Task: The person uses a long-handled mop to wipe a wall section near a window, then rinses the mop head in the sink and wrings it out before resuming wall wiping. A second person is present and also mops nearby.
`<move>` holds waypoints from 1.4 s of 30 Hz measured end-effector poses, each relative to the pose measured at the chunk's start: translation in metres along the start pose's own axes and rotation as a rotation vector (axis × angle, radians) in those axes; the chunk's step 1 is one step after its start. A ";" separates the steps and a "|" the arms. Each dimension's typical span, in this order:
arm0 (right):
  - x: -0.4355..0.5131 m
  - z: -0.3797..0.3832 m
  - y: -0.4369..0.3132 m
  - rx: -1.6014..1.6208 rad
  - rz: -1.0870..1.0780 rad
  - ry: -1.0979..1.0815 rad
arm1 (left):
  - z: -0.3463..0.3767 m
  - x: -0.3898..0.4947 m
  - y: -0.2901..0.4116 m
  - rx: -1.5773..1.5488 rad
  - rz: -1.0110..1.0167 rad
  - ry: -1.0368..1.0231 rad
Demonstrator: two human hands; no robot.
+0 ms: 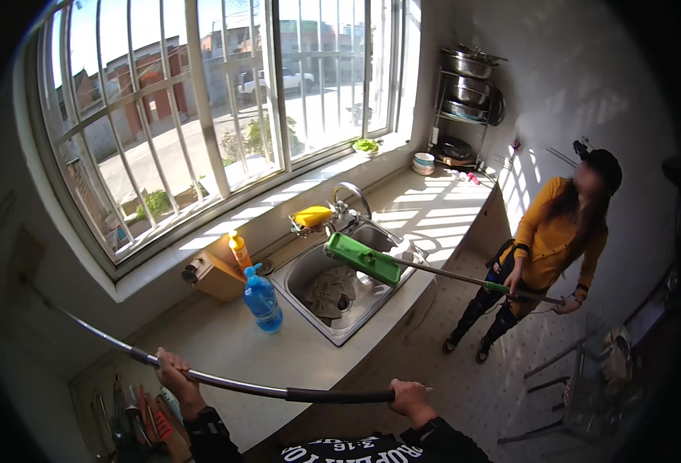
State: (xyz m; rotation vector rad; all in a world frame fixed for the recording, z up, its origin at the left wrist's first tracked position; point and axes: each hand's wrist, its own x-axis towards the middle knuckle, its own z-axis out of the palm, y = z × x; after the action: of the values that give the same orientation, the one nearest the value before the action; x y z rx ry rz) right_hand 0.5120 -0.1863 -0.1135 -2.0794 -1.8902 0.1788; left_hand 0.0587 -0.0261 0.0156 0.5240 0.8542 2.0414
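Observation:
A long metal pole (233,382) with a dark foam grip (340,396) runs across the counter in front of me. My left hand (175,379) is closed around its metal shaft near a dark collar. At the end of the foam grip, my right hand (413,399) is wrapped around the pole. The far end reaches the left wall, where a flat brownish head (28,260) shows dimly in shadow. Below my left hand stand several kitchen utensils, among them a red slotted turner (162,425). A blue pump bottle (263,301) is beyond the pole.
Another person (560,231) holds a flat mop with a green head (363,259) over the steel double sink (340,341). An orange-yellow bottle (238,250) and a brown box (216,276) stand by the barred window (201,116). A pot rack (462,116) fills the far corner.

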 end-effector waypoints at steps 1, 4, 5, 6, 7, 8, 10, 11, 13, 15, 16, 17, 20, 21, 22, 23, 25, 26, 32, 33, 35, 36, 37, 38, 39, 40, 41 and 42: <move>-0.012 0.007 0.027 -0.066 0.067 -0.058 | 0.016 -0.019 -0.022 -0.010 -0.055 0.032; -0.046 0.004 0.067 -0.003 0.215 -0.196 | 0.019 -0.049 -0.076 -0.080 -0.194 -0.008; -0.053 0.010 0.075 0.010 0.178 -0.177 | 0.017 -0.048 -0.082 -0.110 -0.223 -0.019; -0.059 -0.001 0.059 0.037 0.215 -0.214 | 0.028 -0.045 -0.087 -0.099 -0.225 -0.043; -0.060 -0.004 0.043 0.059 0.262 -0.248 | 0.034 -0.034 -0.085 -0.089 -0.235 -0.072; -0.031 0.004 0.015 0.079 0.157 -0.355 | 0.002 -0.020 -0.049 -0.079 -0.123 -0.005; -0.004 0.030 -0.019 0.084 0.080 -0.461 | -0.015 0.016 0.000 -0.038 -0.016 0.009; 0.010 0.016 -0.067 0.089 0.022 -0.466 | -0.027 0.034 0.030 0.001 0.042 0.049; 0.025 -0.030 -0.151 0.090 -0.002 -0.469 | -0.048 0.063 0.075 0.016 0.123 0.098; 0.032 -0.044 -0.166 0.073 0.006 -0.406 | -0.041 0.081 0.089 -0.022 0.135 0.138; 0.034 -0.046 -0.168 0.069 0.003 -0.376 | -0.034 0.079 0.088 -0.031 0.129 0.137; 0.035 -0.041 -0.154 0.052 0.022 -0.350 | -0.024 0.075 0.082 -0.039 0.122 0.135; 0.022 -0.010 -0.060 0.016 0.093 -0.303 | 0.016 0.038 0.038 -0.060 0.050 0.046; 0.011 -0.003 -0.028 0.015 0.137 -0.309 | 0.029 0.024 0.016 -0.051 0.001 0.003; 0.001 0.001 0.000 0.001 0.123 -0.310 | 0.041 0.006 0.000 -0.063 -0.019 0.005; -0.013 0.005 0.030 -0.013 0.117 -0.307 | 0.055 -0.012 -0.013 -0.090 -0.046 -0.028; -0.035 0.008 0.078 -0.043 0.103 -0.302 | 0.063 -0.032 -0.048 -0.069 -0.083 -0.142; -0.039 0.007 0.090 -0.056 0.101 -0.296 | 0.071 -0.038 -0.053 -0.065 -0.105 -0.139; -0.012 -0.014 0.022 0.059 0.048 -0.398 | 0.037 -0.007 -0.012 -0.086 -0.053 -0.131; -0.005 -0.014 -0.003 0.100 0.037 -0.419 | 0.029 0.003 0.007 -0.084 -0.057 -0.072; 0.014 -0.019 -0.063 0.118 0.022 -0.429 | 0.006 0.035 0.043 -0.058 0.012 -0.026; 0.024 -0.026 -0.096 0.091 0.015 -0.422 | -0.006 0.052 0.063 -0.056 0.029 -0.014; 0.029 -0.038 -0.125 0.077 -0.025 -0.394 | -0.018 0.067 0.079 -0.066 0.071 -0.001; 0.036 -0.043 -0.145 0.045 -0.049 -0.375 | -0.022 0.079 0.094 -0.087 0.081 0.044; 0.039 -0.044 -0.153 0.013 -0.076 -0.359 | -0.030 0.089 0.102 -0.087 0.122 0.026; 0.039 -0.042 -0.150 0.027 -0.081 -0.348 | -0.031 0.090 0.106 -0.079 0.132 0.037; 0.038 -0.040 -0.145 0.041 -0.086 -0.337 | -0.031 0.089 0.107 -0.070 0.141 0.046; 0.036 -0.037 -0.136 0.055 -0.079 -0.320 | -0.022 0.086 0.097 -0.066 0.123 0.044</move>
State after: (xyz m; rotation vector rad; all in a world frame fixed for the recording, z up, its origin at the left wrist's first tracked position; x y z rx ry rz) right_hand 0.3987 -0.1467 -0.0304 -2.0328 -2.1151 0.5675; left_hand -0.0554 -0.0038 0.0759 0.5079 0.7950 2.1921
